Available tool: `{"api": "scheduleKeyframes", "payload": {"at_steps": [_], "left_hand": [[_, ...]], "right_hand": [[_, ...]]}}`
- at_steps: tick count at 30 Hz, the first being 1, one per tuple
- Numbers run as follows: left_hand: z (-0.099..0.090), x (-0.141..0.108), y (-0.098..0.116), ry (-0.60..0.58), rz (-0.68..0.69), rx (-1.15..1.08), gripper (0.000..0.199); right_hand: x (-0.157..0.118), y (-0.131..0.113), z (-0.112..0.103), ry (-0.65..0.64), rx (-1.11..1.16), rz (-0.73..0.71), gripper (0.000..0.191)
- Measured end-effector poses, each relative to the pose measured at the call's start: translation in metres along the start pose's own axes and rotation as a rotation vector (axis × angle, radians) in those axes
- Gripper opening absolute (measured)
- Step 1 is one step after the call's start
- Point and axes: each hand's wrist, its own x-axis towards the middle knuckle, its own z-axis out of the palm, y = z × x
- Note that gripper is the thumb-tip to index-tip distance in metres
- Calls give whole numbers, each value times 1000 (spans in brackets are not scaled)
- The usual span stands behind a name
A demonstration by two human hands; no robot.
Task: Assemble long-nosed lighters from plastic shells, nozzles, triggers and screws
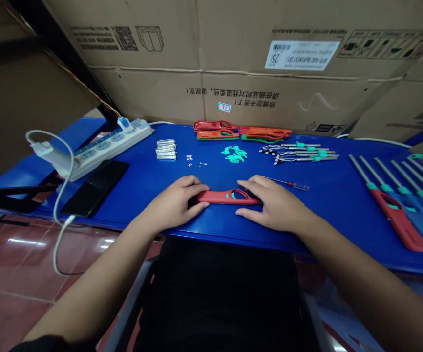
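Observation:
A red lighter body with a green trigger showing in its opening lies near the front edge of the blue table. My left hand closes round its left end, thumb on the near side and fingers on the far side. At its right end my right hand grips it the same way, covering that tip. Behind my right hand lies a screwdriver with a clear reddish handle. Farther back are green triggers, tiny white parts and a stack of clear fuel tanks.
Red, orange and green shells lie along the back by a cardboard box. Metal tubes with wires sit right of centre. Several long lighters line the right side. A power strip and phone with a cable occupy the left.

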Motion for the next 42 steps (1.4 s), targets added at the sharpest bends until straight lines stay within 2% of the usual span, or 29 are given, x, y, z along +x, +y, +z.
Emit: {"api": "scheduleKeyframes", "payload": {"at_steps": [2, 4, 11, 21, 26, 33, 39, 42], "left_hand": [[-1, 2, 0, -9, 4, 7, 35], [0, 4, -1, -18, 7, 6, 34], [1, 4, -3, 17, -7, -33, 34], [0, 0, -6, 48, 19, -84, 38], [-1, -6, -6, 68, -29, -105, 48], [1, -7, -4, 89, -49, -123, 53], [0, -8, -6, 79, -38, -124, 51], [-2, -8, -6, 57, -22, -146, 40]], "right_hand": [[9, -2, 4, -30, 66, -23, 59], [19, -4, 7, -52, 105, -39, 49], [29, -6, 13, -12, 216, -59, 35], [28, -5, 14, -6, 292, -43, 36], [27, -7, 16, 29, 330, -43, 36], [27, -7, 19, 33, 327, -47, 37], [29, -7, 21, 13, 286, -16, 39], [29, -7, 19, 0, 265, -8, 39]]}}
